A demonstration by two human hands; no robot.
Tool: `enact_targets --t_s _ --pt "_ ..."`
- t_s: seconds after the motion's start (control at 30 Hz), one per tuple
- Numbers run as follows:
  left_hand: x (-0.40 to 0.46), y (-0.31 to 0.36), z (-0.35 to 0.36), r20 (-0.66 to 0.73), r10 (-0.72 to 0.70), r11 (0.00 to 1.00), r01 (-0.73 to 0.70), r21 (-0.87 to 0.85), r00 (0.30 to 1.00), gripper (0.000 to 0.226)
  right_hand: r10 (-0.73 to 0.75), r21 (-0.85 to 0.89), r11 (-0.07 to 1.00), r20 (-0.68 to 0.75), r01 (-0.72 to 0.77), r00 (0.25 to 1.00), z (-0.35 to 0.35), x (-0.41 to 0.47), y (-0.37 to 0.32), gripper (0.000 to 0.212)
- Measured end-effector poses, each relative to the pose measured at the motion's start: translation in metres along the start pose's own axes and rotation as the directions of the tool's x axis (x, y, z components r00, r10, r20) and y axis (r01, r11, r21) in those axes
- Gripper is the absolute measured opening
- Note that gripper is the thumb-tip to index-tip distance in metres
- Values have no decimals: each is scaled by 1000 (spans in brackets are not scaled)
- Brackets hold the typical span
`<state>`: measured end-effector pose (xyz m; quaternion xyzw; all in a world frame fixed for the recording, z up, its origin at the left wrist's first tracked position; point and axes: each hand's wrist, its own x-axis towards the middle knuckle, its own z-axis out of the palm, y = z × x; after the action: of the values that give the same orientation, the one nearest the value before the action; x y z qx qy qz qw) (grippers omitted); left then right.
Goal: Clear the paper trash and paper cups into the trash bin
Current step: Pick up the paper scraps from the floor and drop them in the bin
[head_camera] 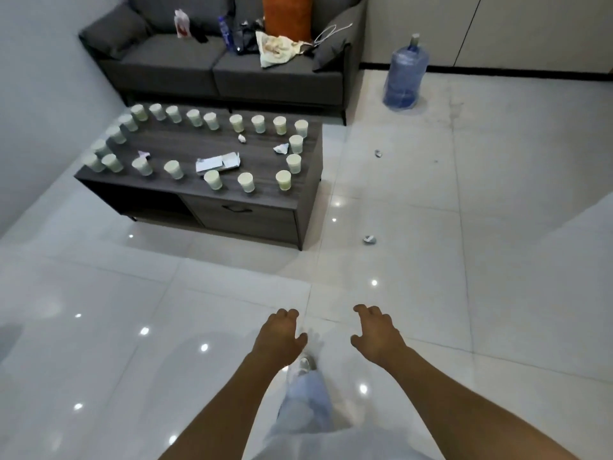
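Two hands of mine reach out low over the glossy white floor [464, 194]: my left hand [278, 336] and my right hand [376, 333], side by side but apart, palms down, fingers loosely curled and holding nothing.

Well ahead of them and off to the left stands the dark wood coffee table [212, 141], and the paper cups [212, 179] are on its top, far out of reach of either hand. They stand upright in a ring along the table's edges, all alike: pale, cream to faintly greenish, plain, wider at the rim. Inside the ring lie the paper scraps: a flattened white carton piece [217, 163] near the middle, a small crumpled wad [241, 138] toward the back row, another crumpled piece [281, 148] just beside the cups on the right, and a pinkish-white scrap [143, 154] touching a cup at the front left.

More paper lies on the floor to the right of the table: one crumpled ball [369, 240] ahead of my right hand, nearer than the table, and a second [379, 153] farther back.

Behind the table is a grey sofa [166, 61] with bags and bottles on it; a large blue water jug [404, 78] stands to its right.
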<state>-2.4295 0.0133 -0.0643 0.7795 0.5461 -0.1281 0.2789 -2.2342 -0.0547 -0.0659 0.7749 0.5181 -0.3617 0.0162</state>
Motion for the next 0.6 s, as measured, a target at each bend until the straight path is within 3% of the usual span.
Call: enact_targets --t_s 0.3,0.6 --pt "125 -18 -84 55 119 989 -123 79 991 54 128 165 979 -42 -120 991 -50 93 -38 59" --pt "258 56 -112 174 182 974 -201 100 968 55 273 253 933 -27 -257 962 -118 184 20 57"
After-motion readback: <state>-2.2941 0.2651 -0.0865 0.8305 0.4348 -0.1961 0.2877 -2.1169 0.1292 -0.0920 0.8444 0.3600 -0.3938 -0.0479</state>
